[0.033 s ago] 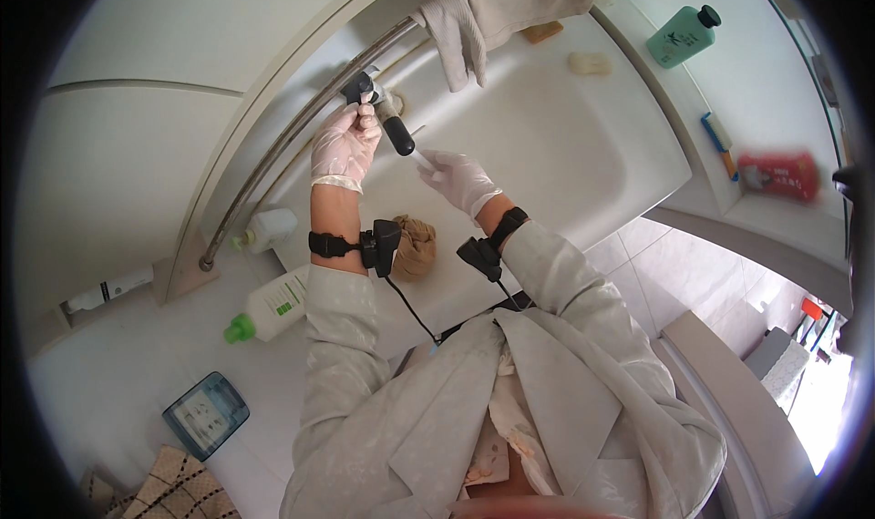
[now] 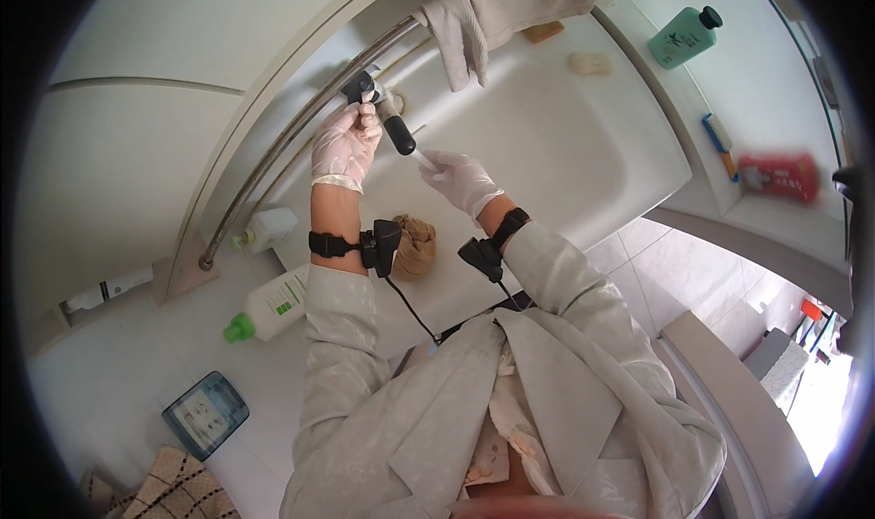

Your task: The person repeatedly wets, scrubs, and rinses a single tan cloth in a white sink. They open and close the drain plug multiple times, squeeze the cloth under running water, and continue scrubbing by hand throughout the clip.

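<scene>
My left hand (image 2: 346, 145), in a clear thin glove, is at the dark faucet (image 2: 360, 85). Its fingertips are pinched together on what looks like the faucet handle. The faucet's black-tipped spout (image 2: 398, 136) points toward the white basin (image 2: 538, 154). Just past the spout's end is my right hand (image 2: 460, 184), also gloved, with its fingers drawn together. A narrow pale strip (image 2: 423, 161) runs from the spout's tip to those fingers. Whether it is running water or a thin held thing, I cannot tell.
A metal rail (image 2: 301, 127) curves behind the faucet, with a grey cloth (image 2: 492, 18) over it. A brown cloth bundle (image 2: 416, 246) sits on the basin's near edge. White bottles (image 2: 278, 303) stand left; a green bottle (image 2: 684, 38), brush (image 2: 718, 145) and red pouch (image 2: 777, 175) lie right.
</scene>
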Demonstrator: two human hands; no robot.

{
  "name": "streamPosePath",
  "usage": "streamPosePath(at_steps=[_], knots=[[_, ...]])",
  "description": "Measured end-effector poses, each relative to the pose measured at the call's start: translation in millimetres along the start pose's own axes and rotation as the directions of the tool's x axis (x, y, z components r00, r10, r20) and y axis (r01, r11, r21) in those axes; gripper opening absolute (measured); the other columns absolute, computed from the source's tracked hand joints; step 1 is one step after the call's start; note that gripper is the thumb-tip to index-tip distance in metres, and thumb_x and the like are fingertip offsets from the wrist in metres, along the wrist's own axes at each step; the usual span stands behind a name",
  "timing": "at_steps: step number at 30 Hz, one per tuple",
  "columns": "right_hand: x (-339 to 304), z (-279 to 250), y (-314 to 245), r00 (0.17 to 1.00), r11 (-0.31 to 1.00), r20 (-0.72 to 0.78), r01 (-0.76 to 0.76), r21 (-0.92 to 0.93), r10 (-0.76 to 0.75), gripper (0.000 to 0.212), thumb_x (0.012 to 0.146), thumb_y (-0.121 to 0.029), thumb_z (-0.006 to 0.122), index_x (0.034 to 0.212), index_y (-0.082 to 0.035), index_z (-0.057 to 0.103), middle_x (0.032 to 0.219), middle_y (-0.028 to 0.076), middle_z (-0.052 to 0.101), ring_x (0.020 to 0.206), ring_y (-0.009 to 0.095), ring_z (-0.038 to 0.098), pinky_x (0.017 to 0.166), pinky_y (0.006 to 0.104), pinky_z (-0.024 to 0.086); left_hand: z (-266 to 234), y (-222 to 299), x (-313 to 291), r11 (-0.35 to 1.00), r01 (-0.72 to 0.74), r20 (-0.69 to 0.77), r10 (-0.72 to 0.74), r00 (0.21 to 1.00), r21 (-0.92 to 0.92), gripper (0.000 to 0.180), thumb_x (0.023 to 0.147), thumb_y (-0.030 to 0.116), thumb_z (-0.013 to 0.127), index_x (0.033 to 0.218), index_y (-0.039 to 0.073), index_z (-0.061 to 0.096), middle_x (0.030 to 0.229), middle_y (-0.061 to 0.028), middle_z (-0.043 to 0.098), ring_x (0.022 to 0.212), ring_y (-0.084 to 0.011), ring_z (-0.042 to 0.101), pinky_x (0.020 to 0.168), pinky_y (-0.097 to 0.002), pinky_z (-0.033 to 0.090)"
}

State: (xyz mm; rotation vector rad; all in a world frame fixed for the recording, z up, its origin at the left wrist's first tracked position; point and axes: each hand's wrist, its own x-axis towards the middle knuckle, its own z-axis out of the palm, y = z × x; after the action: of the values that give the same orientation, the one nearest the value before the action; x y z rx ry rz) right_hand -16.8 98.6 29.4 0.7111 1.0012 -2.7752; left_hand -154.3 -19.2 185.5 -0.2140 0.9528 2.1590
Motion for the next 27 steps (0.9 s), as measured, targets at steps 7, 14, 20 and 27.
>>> streamPosePath(at_steps=[7,14,20,27], knots=[[-9,6,0,0.966,0.903,-0.133,-0.152,0.402,0.222,0.029,0.096,-0.007,0.048,0.115,0.014,0.052,0.108,0.017,0.057,0.102,0.028,0.059,0.101,0.0371,0.047,10,-4,-2,0.993,-0.103,-0.165,0.093,0.982,-0.054,0.019,0.097,0.003,0.052,0.112,-0.008,0.056,0.101,-0.0164,0.065,0.083,-0.0196,0.064,0.064,-0.0267,0.047],[-4,9,-8,0.985,0.969,-0.014,-0.167,0.183,0.173,0.024,0.096,-0.011,0.048,0.108,0.010,0.053,0.098,0.011,0.058,0.085,0.018,0.056,0.079,0.0275,0.047,-57,-21,-35,0.622,-0.246,-0.080,0.448,0.890,0.744,0.034,0.097,0.017,0.057,0.129,0.004,0.055,0.123,-0.0136,0.062,0.106,-0.0192,0.062,0.086,-0.0320,0.049],[2,19,-11,0.994,0.973,0.073,-0.066,-0.221,0.084,0.022,0.094,-0.018,0.056,0.102,0.002,0.062,0.085,0.005,0.062,0.076,0.014,0.057,0.067,0.0274,0.045,-177,-105,-84,-0.228,0.395,-0.326,0.289,0.900,0.890,0.072,0.085,0.046,0.067,0.142,0.009,0.044,0.137,-0.0206,0.050,0.125,-0.0387,0.049,0.106,-0.0457,0.040],[1,5,-5,0.995,0.245,0.095,0.102,-0.964,-0.038,0.021,0.092,-0.021,0.053,0.100,-0.006,0.065,0.100,0.013,0.067,0.086,0.032,0.065,0.075,0.0391,0.053,-191,-173,-106,0.068,0.670,-0.660,0.268,0.702,0.739,0.081,0.074,0.034,0.076,0.143,0.010,0.042,0.136,-0.0224,0.049,0.127,-0.0371,0.046,0.104,-0.0439,0.041]])
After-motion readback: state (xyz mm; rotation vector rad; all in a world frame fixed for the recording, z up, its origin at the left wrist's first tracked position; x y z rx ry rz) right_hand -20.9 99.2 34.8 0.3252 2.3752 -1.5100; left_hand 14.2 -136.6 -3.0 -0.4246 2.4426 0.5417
